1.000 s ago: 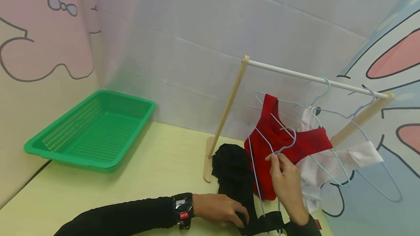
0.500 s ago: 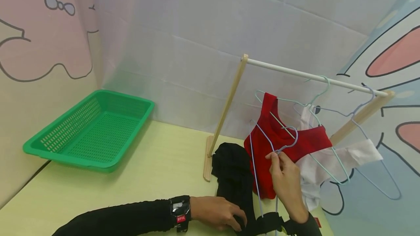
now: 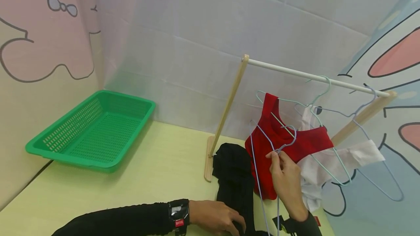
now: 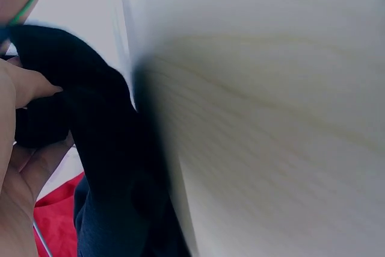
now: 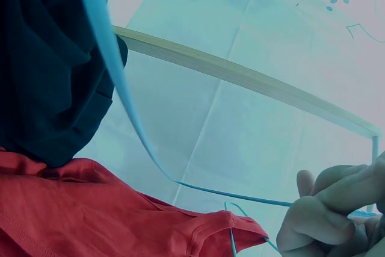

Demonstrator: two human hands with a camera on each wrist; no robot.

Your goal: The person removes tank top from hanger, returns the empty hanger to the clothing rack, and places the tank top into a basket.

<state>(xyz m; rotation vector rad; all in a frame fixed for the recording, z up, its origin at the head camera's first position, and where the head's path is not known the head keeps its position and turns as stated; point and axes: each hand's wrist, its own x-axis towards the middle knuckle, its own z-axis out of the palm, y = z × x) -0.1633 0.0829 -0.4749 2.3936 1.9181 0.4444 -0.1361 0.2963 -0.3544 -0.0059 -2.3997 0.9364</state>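
Observation:
In the head view my left hand [image 3: 218, 217] pinches a black garment [image 3: 234, 177] near its lower end. The left wrist view shows the thumb and fingers around a fold of that dark cloth [image 4: 114, 130]. My right hand [image 3: 288, 183] holds a lavender wire hanger [image 3: 257, 170] just below its hook, fingers curled round the neck. The hanger's lower end runs out of the head view, so how it meets the black cloth is hidden. Behind it hangs a red sleeveless top [image 3: 270, 148] on a mint hanger [image 3: 341, 166].
A rack with a white rail [image 3: 288, 70] and wooden posts [image 3: 229, 105] stands at the right. A white top [image 3: 344, 159] hangs there on another lavender hanger [image 3: 395, 183]. At the left sits a green basket [image 3: 98, 137] on the pale yellow table [image 3: 167, 166].
My left hand has shifted slightly down, and the black strap that crossed the hanger's lower part has dropped toward the bottom edge. The right hand and hanger stay nearly in place.

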